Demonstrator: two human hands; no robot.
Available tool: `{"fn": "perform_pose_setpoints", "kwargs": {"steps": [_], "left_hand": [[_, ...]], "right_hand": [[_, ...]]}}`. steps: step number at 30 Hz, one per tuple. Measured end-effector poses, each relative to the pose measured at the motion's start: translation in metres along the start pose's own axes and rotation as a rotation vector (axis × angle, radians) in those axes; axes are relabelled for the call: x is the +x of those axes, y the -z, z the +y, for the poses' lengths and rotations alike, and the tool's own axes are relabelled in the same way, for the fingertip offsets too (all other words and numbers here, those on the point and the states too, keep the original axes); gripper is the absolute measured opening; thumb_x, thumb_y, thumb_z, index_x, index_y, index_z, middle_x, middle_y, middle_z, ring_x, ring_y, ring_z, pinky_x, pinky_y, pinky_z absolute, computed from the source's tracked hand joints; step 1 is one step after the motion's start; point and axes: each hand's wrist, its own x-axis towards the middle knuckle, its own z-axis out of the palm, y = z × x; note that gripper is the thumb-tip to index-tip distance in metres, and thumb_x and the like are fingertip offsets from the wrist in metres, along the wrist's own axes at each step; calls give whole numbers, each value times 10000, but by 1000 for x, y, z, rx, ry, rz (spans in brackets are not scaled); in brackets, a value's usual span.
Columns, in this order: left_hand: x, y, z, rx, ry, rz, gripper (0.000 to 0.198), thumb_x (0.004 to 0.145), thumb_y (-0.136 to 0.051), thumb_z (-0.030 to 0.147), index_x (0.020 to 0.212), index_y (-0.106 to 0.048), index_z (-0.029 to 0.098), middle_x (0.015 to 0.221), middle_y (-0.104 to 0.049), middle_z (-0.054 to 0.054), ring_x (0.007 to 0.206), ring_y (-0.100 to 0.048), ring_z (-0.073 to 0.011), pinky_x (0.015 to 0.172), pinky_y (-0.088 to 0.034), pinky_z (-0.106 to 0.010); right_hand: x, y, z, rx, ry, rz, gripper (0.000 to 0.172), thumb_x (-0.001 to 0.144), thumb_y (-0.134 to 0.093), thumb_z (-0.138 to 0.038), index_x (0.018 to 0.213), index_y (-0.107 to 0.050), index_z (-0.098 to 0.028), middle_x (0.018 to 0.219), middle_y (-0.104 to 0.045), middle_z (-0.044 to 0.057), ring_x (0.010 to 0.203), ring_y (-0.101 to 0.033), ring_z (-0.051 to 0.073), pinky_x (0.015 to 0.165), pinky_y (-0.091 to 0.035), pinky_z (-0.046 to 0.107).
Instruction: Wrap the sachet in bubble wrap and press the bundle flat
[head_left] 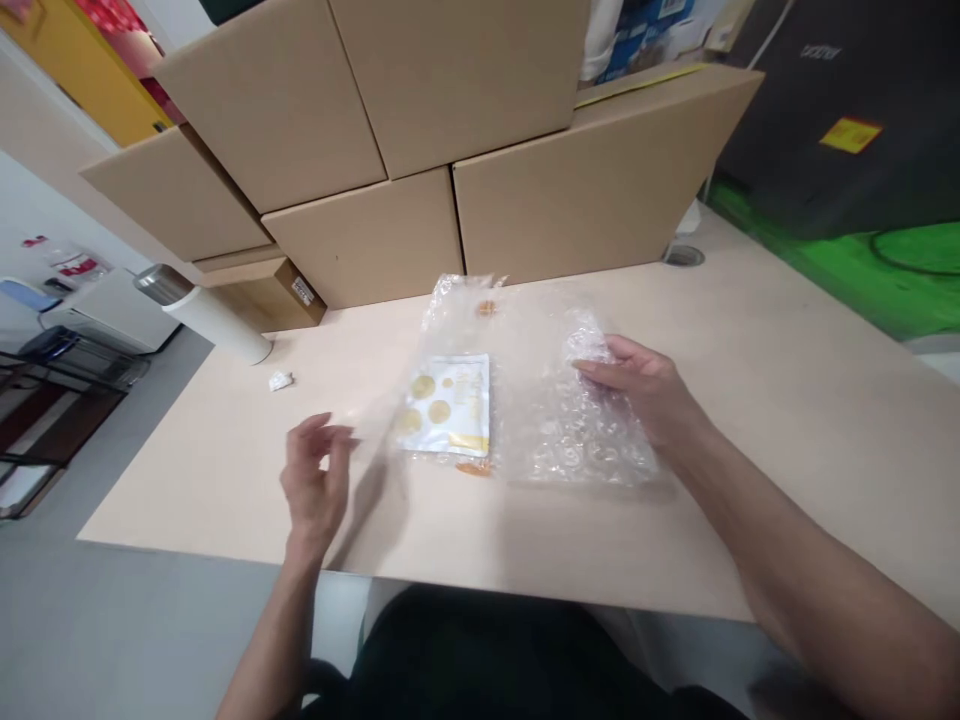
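Observation:
A sheet of bubble wrap (547, 430) lies spread across the middle of the table. On its left part rests a flat white sachet (448, 405) printed with gold circles and a gold band. My right hand (652, 390) grips the wrap's right side, thumb on top and fingers behind. My left hand (319, 480) is closed, its thumb and fingertips pinching the thin, lifted left edge of the wrap, which looks blurred there. Small orange-brown patches (474, 468) show near the sachet's lower edge; what they are is unclear.
Stacked cardboard boxes (367, 240) line the table's back. A white bottle with a metal cap (217, 320) leans at the back left, near a crumpled white scrap (280, 380). A roll of tape (684, 255) lies at the back right. A dark machine (847, 90) stands beyond.

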Motion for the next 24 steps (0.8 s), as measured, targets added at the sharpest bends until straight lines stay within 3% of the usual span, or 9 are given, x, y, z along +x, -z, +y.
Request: {"fn": "perform_pose_setpoints", "kwargs": {"steps": [2, 4, 6, 8, 13, 16, 20, 24], "left_hand": [[0, 11, -15, 79, 168, 24, 417, 890, -564, 249, 1290, -450, 231, 969, -664, -34, 738, -686, -174, 710, -560, -347], [-3, 15, -22, 267, 230, 4, 459, 854, -585, 233, 1301, -478, 231, 1124, -606, -93, 823, -665, -205, 730, -555, -392], [-5, 13, -18, 404, 178, 10, 424, 849, -598, 257, 1267, -550, 211, 1239, -513, -147, 996, -612, -270, 782, -542, -440], [-6, 4, -6, 408, 73, -17, 298, 889, -573, 326, 1140, -650, 184, 1187, -512, -159, 1086, -548, -312, 844, -518, -471], [5, -34, 25, 307, -37, -421, 410, 942, -490, 474, 780, -720, 175, 842, -622, -106, 937, -563, -280, 914, -450, -460], [12, -50, 27, 258, -18, -521, 403, 893, -542, 489, 650, -630, 179, 726, -607, -65, 849, -558, -241, 841, -442, -392], [18, -51, 13, 56, 102, -494, 381, 847, -573, 501, 638, -571, 183, 712, -565, -18, 689, -523, -158, 635, -408, -276], [32, -29, -14, 22, 257, -343, 376, 800, -599, 543, 701, -608, 180, 740, -572, -13, 658, -516, -136, 567, -385, -237]], "right_hand": [[4, 3, 2, -10, -5, 16, 329, 557, -884, -335, 715, -621, -217, 561, -512, -71, 495, -420, 73, 443, -353, 168], [8, 6, 4, -25, -20, 28, 302, 549, -882, -316, 734, -663, -220, 561, -534, -64, 492, -436, 74, 436, -359, 162], [11, 8, 6, -40, -44, 41, 286, 540, -880, -293, 735, -686, -216, 562, -547, -58, 489, -447, 72, 433, -367, 155], [13, 9, 7, -49, -65, 61, 281, 522, -879, -271, 726, -695, -211, 570, -563, -51, 488, -458, 70, 433, -381, 151], [17, 12, 11, -83, -95, 110, 285, 495, -878, -237, 723, -709, -206, 603, -605, -35, 505, -497, 74, 444, -418, 149], [19, 16, 14, -103, -102, 131, 282, 492, -880, -233, 715, -710, -208, 618, -620, -26, 502, -501, 76, 433, -415, 150], [24, 19, 18, -132, -132, 168, 280, 496, -874, -216, 731, -721, -209, 631, -632, -17, 492, -508, 75, 423, -413, 149], [29, 21, 20, -179, -177, 216, 251, 509, -848, -176, 723, -719, -204, 630, -635, -15, 471, -498, 69, 409, -402, 148]]}}
